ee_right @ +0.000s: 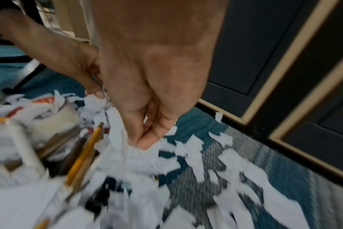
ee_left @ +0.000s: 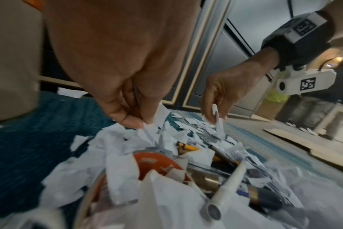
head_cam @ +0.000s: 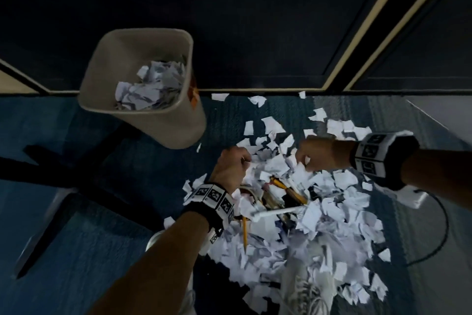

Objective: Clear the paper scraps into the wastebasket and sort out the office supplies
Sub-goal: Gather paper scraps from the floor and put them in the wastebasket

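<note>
A beige wastebasket stands on the blue carpet at the upper left, partly filled with white scraps. To its right lies a big pile of torn paper scraps, with yellow pencils, a white pen and an orange-cored tape roll mixed in. My left hand pinches scraps at the pile's far left edge. My right hand, just to its right, pinches a scrap between fingertips pointing down into the pile.
Black chair-base legs spread over the carpet left of the pile. A white shoe stands in the scraps at the bottom. A black cable loops at the right. Dark panelled doors with cream trim run behind. Flat cardboard lies to the right.
</note>
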{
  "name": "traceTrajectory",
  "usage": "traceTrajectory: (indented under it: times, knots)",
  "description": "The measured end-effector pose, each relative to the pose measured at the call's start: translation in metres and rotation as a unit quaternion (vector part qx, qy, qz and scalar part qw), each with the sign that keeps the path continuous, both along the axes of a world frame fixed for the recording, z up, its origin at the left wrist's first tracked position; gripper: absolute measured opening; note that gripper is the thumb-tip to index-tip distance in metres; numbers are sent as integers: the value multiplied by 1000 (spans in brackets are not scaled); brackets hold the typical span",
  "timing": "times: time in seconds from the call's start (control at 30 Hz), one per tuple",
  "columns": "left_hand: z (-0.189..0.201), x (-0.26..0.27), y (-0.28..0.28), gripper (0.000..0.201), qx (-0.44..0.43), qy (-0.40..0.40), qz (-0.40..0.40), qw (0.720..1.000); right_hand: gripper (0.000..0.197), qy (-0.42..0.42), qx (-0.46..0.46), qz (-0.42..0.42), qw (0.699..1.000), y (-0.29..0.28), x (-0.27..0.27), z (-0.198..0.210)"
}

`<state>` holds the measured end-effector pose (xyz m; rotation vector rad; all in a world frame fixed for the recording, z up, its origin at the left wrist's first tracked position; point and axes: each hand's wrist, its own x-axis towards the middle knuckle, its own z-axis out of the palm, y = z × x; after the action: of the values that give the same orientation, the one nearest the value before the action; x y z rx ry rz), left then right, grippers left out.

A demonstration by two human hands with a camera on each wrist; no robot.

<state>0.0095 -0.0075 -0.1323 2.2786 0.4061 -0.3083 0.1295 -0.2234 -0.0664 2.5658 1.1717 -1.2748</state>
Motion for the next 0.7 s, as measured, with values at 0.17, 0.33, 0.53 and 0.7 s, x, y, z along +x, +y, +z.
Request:
traceTrajectory:
  times: [0.17, 0.33, 0.53, 0.7]
  knots:
    - [1, 17, -34, 24, 68, 55, -131, 987, 28, 20, 49, -95, 994, -61, -8, -44]
    - [-1, 26, -46, 54, 58, 136, -175, 973, 64, 24, 124, -271, 954, -87, -3, -59]
    - [-4, 31, -54, 48, 61, 140, -139, 978, 82, -4, 93, -227, 970, -70, -31, -79]
    - [-2, 40, -46, 35, 56, 134, -117, 983, 26, 8, 145, -276, 950, -54, -31, -88]
